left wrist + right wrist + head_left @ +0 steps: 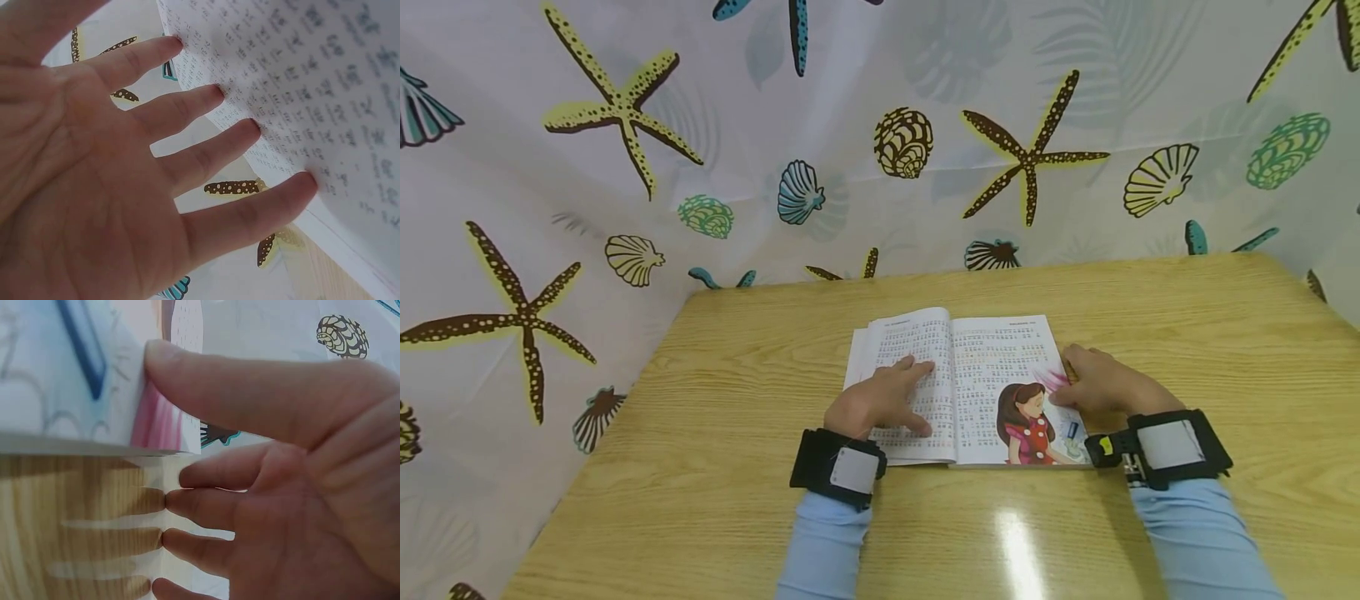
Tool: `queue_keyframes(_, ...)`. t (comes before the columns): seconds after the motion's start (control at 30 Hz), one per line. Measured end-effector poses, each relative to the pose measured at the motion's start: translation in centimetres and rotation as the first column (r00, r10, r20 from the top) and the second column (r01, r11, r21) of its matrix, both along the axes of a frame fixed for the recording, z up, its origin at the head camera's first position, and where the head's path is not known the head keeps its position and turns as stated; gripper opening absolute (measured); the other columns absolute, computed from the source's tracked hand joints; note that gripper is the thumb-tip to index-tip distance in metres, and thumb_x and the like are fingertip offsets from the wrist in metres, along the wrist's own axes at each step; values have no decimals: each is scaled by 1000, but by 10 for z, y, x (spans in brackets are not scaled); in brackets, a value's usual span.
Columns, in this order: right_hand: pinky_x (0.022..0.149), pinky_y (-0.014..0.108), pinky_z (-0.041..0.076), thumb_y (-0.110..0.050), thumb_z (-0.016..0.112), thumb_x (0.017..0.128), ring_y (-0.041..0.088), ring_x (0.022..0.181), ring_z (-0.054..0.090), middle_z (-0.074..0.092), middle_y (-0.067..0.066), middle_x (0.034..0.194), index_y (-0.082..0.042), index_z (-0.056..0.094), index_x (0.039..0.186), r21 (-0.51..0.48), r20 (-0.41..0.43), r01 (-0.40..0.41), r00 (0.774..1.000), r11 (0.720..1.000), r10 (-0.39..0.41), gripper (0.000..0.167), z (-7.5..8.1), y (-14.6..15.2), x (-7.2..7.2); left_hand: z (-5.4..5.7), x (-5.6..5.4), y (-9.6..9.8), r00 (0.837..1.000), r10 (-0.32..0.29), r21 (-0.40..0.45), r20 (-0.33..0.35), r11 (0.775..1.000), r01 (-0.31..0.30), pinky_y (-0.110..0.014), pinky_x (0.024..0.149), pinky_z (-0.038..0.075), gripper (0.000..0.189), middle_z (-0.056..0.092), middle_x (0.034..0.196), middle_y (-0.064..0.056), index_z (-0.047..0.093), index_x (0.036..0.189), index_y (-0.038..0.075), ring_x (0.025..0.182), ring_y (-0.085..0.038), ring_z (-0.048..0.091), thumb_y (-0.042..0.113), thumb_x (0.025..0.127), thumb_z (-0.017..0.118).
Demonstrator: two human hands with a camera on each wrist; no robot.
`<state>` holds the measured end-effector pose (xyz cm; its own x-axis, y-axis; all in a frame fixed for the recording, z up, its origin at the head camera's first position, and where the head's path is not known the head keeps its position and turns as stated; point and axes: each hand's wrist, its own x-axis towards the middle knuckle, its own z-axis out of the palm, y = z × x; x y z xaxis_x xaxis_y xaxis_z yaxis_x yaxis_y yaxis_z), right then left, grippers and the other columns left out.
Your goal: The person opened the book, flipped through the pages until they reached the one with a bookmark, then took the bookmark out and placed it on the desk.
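Observation:
An open book lies on the wooden table, its pages full of small print. On the right page is a picture of a girl in a red dotted dress. My left hand rests on the left page with spread fingers; in the left wrist view its fingertips touch the printed paper. At the right edge of the book is my right hand. The right wrist view shows its thumb on the page's edge, while the other fingers touch the table beside the book.
The wooden table spreads around the book on all sides. Behind and to the left hangs a pale cloth printed with starfish and shells. Each wrist wears a black strap over a light blue sleeve.

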<state>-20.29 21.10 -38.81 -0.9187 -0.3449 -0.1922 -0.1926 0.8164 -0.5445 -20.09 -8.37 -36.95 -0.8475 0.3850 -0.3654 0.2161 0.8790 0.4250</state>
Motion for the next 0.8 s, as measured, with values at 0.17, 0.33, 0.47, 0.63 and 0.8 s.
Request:
queue_keyframes(0.17, 70, 39, 44, -9, 71, 87, 32, 81, 51, 51, 14, 87, 11, 58, 96, 65, -47, -19, 999, 998, 23, 26, 3, -5, 2, 0, 0, 0, 1000, -1, 0, 1, 1000, 1, -55, 119, 23, 91, 21, 167, -10, 34, 160, 19, 152, -36, 20, 21, 85, 85)
queue_keyframes(0.33, 73, 52, 46, -13, 73, 85, 37, 86, 50, 50, 14, 86, 3, 57, 83, 210, -110, 17, 994, 978, 6, 22, 10, -14, 5, -1, -1, 0, 1000, -5, -5, -2, 1000, 5, -56, 119, 24, 91, 21, 167, -10, 34, 160, 19, 152, -37, 20, 21, 85, 85)
queue_keyframes(0.47, 83, 66, 45, -14, 75, 84, 46, 95, 53, 53, 19, 89, 2, 58, 81, 272, -123, 55, 992, 961, -22, 23, 14, -21, 7, -1, -1, 0, 1000, -6, -9, -7, 1000, 6, -55, 119, 24, 90, 22, 167, -10, 35, 160, 19, 152, -35, 21, 21, 85, 85)
queue_keyframes(0.63, 91, 72, 42, -15, 77, 83, 52, 105, 52, 57, 27, 100, 6, 61, 86, 304, -114, 70, 993, 950, -37, 26, 16, -25, 9, -1, 0, 0, 1000, 0, -9, -5, 1000, 0, -54, 119, 24, 90, 22, 167, -9, 35, 160, 19, 152, -35, 21, 21, 85, 85)
queue_keyframes(0.8, 71, 49, 51, -10, 76, 86, 37, 81, 57, 61, 19, 87, 9, 63, 93, 207, -251, 126, 965, 970, -72, 25, 14, -28, 8, -1, 1, -1, 1000, 10, -11, -6, 1000, -10, -54, 118, 25, 90, 22, 167, -9, 35, 159, 20, 152, -34, 22, 21, 84, 85)
